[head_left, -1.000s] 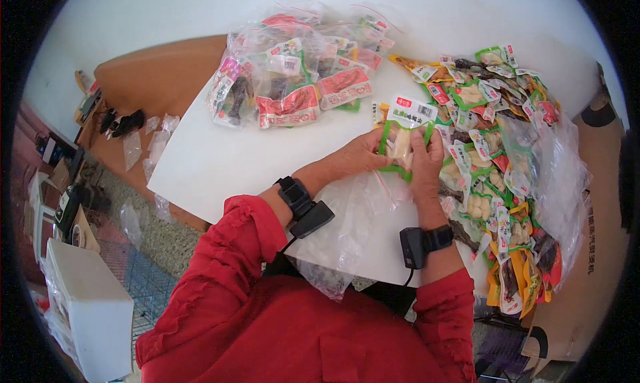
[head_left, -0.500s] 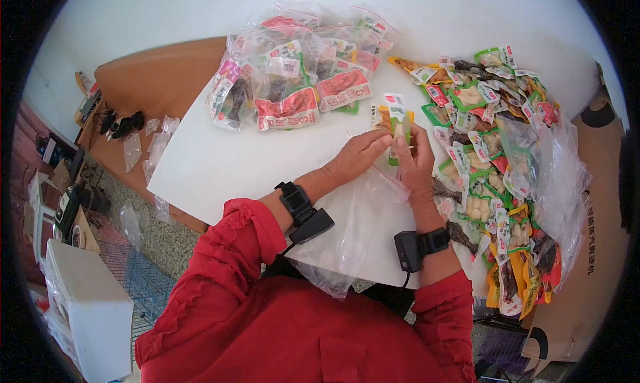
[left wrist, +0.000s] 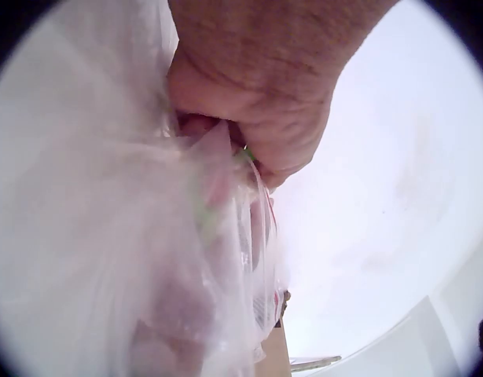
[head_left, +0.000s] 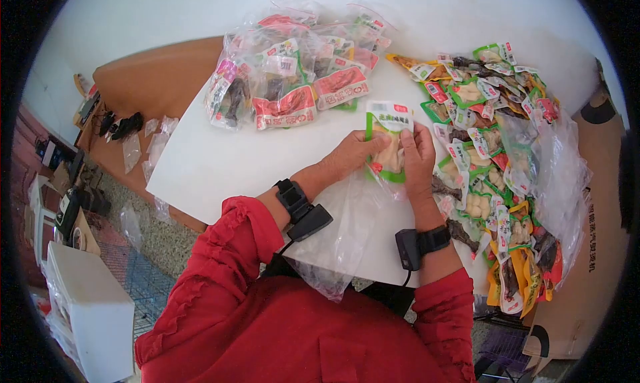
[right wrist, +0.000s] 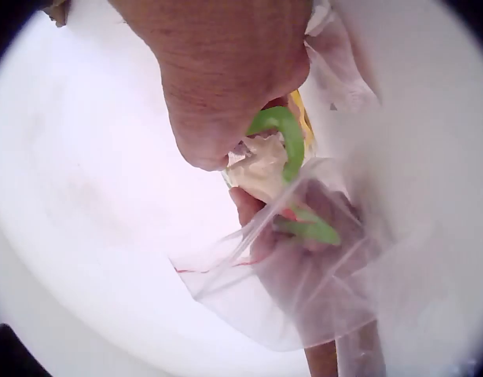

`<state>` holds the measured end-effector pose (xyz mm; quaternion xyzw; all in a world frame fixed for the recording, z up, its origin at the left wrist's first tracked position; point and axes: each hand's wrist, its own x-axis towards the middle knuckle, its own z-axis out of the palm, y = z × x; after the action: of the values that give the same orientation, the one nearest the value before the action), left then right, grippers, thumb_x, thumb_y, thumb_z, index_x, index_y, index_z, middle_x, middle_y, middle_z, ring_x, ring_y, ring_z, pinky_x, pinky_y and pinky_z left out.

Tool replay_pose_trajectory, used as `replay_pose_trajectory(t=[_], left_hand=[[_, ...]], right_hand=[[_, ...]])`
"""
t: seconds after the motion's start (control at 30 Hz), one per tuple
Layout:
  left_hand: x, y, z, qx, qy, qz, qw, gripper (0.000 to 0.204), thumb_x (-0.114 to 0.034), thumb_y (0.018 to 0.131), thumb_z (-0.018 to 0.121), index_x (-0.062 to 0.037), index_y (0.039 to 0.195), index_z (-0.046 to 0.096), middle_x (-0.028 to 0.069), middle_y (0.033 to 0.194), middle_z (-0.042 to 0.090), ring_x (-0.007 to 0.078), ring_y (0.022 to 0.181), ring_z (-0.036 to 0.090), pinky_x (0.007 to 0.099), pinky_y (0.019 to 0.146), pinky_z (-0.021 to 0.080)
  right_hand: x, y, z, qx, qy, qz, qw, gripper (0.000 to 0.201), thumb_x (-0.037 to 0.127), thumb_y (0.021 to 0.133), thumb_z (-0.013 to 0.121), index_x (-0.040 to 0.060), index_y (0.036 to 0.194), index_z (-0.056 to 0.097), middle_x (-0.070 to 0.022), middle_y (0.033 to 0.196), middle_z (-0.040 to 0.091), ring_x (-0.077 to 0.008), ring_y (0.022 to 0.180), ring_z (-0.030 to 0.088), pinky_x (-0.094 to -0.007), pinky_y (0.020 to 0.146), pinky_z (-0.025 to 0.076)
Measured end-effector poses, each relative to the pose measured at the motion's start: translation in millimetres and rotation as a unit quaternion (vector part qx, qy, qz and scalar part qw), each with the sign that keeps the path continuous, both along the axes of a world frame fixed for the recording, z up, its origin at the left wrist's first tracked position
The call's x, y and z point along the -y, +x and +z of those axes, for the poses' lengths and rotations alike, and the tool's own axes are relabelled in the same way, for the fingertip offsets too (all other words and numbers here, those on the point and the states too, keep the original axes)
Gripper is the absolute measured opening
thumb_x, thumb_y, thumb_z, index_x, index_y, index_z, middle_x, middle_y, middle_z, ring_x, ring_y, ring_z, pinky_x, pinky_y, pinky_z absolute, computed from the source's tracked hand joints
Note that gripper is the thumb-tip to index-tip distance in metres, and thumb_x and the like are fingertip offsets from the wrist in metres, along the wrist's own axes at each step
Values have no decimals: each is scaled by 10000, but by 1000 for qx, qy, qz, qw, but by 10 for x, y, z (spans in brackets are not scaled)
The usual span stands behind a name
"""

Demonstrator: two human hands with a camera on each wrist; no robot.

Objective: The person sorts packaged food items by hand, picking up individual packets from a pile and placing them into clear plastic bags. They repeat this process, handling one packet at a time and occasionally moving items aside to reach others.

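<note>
A flat food packet (head_left: 392, 158) with a green border and pale contents is held up over the table, its white label at the top. My left hand (head_left: 352, 155) grips its left side, thumb across the front. The right hand (head_left: 419, 162) pinches the opposite side. Below the packet hangs a clear zip bag (head_left: 339, 213) with a red closure line, reaching past the table's front edge. In the right wrist view the bag (right wrist: 225, 294) drapes in front of the left hand, and a sliver of yellow packaging (right wrist: 302, 114) shows behind the green border.
Several clear bags (head_left: 283, 73) filled with packets lie at the back of the white table (head_left: 220, 163). A heap of loose packets (head_left: 480, 163) spreads along the right side, partly under crumpled clear plastic (head_left: 563, 183). A cardboard box (head_left: 597, 230) stands beyond it.
The packet was face-up, then turned edge-on between my hands, and now shows flat again with its barcode left and red logo right, reversed from before. It sits slightly further left.
</note>
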<state>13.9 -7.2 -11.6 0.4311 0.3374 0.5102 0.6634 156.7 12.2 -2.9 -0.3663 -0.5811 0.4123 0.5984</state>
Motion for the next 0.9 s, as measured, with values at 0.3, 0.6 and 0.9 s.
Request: replay_pose_trajectory(t=[0.3, 0.6, 0.9], left_hand=[[43, 10, 37, -32, 7, -46, 998, 293, -271, 858, 506, -25, 1009, 558, 20, 883, 598, 79, 754, 562, 222, 671, 469], [43, -10, 98, 21, -14, 5, 1000, 212, -238, 841, 531, -46, 920, 576, -4, 810, 582, 61, 710, 543, 215, 633, 459], [16, -22, 13, -65, 26, -13, 997, 175, -206, 835, 538, -47, 891, 584, -1, 798, 583, 55, 700, 521, 211, 640, 436]], right_hand=[[34, 57, 24, -45, -56, 72, 995, 117, 104, 827, 523, 17, 905, 522, 19, 758, 531, -44, 655, 470, -189, 590, 400], [65, 43, 98, -209, -202, 240, 926, 227, 123, 822, 532, 23, 1026, 515, -35, 915, 576, -98, 816, 550, -246, 705, 461], [23, 78, -36, -141, -183, 198, 953, 235, 167, 826, 547, 29, 1017, 535, -42, 915, 586, -112, 779, 569, -255, 677, 481]])
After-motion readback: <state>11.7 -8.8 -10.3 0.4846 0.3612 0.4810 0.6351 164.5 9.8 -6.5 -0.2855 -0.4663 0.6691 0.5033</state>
